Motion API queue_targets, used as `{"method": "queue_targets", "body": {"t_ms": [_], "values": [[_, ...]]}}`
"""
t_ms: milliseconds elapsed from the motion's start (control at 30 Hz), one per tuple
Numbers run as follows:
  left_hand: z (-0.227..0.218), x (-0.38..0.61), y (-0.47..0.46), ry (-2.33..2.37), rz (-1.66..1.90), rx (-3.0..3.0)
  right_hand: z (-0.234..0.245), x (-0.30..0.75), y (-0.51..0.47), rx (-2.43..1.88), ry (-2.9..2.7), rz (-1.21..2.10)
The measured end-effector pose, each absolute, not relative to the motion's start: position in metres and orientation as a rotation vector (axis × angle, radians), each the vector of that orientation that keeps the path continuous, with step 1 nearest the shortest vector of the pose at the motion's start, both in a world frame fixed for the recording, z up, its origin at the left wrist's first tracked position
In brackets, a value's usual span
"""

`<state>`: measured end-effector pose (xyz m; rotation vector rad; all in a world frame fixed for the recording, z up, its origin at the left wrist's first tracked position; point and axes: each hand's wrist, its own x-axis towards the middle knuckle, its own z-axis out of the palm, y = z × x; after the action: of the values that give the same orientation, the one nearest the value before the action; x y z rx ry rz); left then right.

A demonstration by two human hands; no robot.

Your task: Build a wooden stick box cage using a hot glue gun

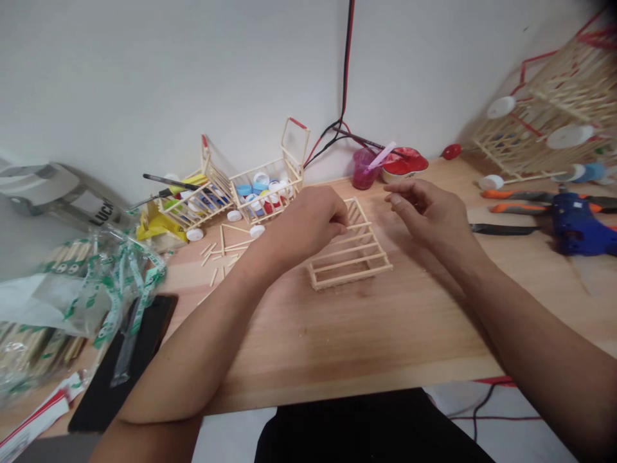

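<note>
A small rectangular frame of thin wooden sticks (pixel 354 278), with several crossbars, lies on the wooden table in front of me. My left hand (pixel 313 218) is over its far left part, fingers curled together close to a crossbar. What the fingertips pinch, if anything, is hidden behind the hand. Right of the frame, my right hand (pixel 429 212) hovers above the table, thumb and fingers a little apart, with nothing visible between them.
Two stick carts, one holding bottle caps (pixel 263 193), stand by the wall. Short cut sticks (pixel 212 254) lie left. A purple cup (pixel 364 170) and red dish (pixel 405 164) stand behind. At right are a blue glue gun (pixel 581 222), orange-handled pliers (pixel 520 208) and a large stick model (pixel 554 122).
</note>
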<state>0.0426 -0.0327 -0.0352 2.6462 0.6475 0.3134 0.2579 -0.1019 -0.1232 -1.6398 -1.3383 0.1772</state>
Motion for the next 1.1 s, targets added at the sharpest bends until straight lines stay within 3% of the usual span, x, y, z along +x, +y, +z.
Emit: {"method": "queue_targets", "body": {"t_ms": [700, 1100], "values": [[-0.037, 0.044, -0.032, 0.675, 0.298, 2.63, -0.123, 0.258, -0.101, -1.65, -1.356, 0.137], [-0.007, 0.023, -0.024, 0.855, 0.489, 2.628, -0.126, 0.26, -0.105, -1.642, -1.354, 0.133]]}}
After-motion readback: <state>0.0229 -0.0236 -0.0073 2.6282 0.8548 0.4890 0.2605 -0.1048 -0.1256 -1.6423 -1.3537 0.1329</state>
